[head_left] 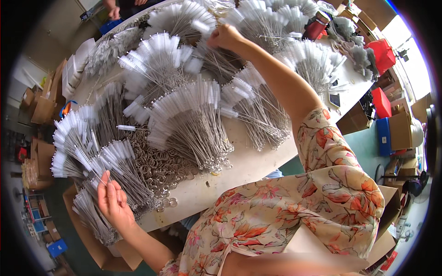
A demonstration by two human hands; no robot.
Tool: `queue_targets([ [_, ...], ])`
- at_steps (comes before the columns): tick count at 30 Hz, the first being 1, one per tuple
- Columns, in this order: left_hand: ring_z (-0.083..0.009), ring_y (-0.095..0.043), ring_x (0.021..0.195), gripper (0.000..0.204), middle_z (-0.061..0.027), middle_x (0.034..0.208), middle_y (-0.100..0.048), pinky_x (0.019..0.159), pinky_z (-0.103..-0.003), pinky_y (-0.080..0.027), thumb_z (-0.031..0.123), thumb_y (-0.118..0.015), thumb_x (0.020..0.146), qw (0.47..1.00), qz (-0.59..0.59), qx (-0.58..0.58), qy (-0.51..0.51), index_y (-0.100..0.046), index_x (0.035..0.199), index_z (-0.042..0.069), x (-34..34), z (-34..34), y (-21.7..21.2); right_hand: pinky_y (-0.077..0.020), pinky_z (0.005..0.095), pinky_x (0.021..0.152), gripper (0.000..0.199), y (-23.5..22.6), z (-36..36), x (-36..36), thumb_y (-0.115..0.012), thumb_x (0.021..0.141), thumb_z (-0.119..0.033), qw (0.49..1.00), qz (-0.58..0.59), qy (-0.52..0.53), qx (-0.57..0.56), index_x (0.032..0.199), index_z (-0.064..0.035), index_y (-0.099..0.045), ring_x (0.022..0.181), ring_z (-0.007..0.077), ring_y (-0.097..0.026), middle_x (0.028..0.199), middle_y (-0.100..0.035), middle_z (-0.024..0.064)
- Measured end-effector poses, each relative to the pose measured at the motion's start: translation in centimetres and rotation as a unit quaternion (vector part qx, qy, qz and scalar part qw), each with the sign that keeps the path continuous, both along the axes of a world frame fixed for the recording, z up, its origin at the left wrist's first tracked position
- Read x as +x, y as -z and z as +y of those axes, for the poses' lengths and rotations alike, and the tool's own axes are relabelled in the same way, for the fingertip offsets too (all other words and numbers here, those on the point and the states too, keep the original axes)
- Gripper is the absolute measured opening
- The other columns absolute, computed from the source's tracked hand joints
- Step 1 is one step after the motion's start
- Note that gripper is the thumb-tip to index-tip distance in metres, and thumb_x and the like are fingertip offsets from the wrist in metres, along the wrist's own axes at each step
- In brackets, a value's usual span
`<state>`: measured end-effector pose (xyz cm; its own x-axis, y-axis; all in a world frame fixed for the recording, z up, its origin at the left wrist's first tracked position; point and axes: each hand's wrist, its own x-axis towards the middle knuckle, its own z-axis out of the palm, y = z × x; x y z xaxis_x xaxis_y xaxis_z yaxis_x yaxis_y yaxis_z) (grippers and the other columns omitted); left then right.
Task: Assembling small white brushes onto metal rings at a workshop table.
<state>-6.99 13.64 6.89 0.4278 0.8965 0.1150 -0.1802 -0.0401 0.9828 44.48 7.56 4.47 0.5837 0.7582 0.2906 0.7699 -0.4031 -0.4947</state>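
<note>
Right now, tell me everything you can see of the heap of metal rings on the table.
The heap of rings looks like bare silvery metal: many loose rings, overlapping, some flat, some tilted. It lies on the white table toward the person's side, between brush bundles crowding both sides. A few rings stray at its near end; the lower layers are hidden. Neither the left hand nor the right hand touches it.
</note>
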Motion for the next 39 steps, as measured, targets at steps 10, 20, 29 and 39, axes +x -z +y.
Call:
queue_targets([
  [10, -0.0015, -0.029, 0.047, 0.029, 0.0005, 0.065, -0.044, 0.037, -0.016, -0.018, 0.025, -0.046, 0.094, 0.990, -0.025, -0.112, -0.086, -0.057, 0.101, 0.000, -2.3, -3.5, 3.3, -0.0498, 0.0394, 0.075, 0.023, -4.7, -6.3, 9.4, -0.060, 0.071, -0.035, 0.965, -0.155, 0.195, -0.081, 0.086, -0.0194, -0.069, 0.077, 0.0278, -0.065, 0.085, -0.068, 0.0092],
  [20, -0.0045, -0.036, 0.054, 0.027, 0.0002, 0.068, -0.046, 0.045, -0.018, -0.026, 0.025, -0.051, 0.091, 0.987, -0.043, -0.133, -0.084, -0.058, 0.088, 0.000, -0.4, -5.2, 3.9, -0.0483, 0.0339, 0.065, 0.021, -6.0, -7.2, 7.9, -0.062, 0.078, -0.034, 0.952, -0.210, 0.202, 0.092, 0.077, -0.0142, -0.067, 0.072, 0.0226, -0.063, 0.076, -0.065, 0.0077],
  [29, -0.0024, -0.040, 0.045, 0.019, -0.0003, 0.065, -0.051, 0.040, -0.017, -0.031, 0.006, -0.050, 0.090, 0.989, -0.041, 0.117, 0.079, -0.058, 0.105, -0.003, 8.4, -6.9, -1.2, -0.0498, 0.0355, 0.081, 0.024, -9.6, -6.3, -16.7, -0.044, 0.094, -0.024, 0.764, 0.452, -0.380, 0.258, 0.097, -0.0040, -0.056, 0.090, 0.0145, -0.058, 0.097, -0.059, 0.0087],
  [39, -0.0186, -0.057, 0.084, 0.013, -0.0107, 0.096, -0.055, 0.071, -0.027, -0.048, 0.007, -0.052, 0.083, 0.890, -0.123, 0.425, -0.113, -0.055, 0.093, 0.000, 10.4, -7.0, 0.5, -0.0387, 0.0352, 0.092, 0.034, -4.7, -11.0, -27.5, -0.059, 0.086, -0.033, 0.860, 0.322, -0.251, 0.305, 0.100, -0.0027, -0.064, 0.106, 0.0158, -0.049, 0.112, -0.055, 0.0086],
])
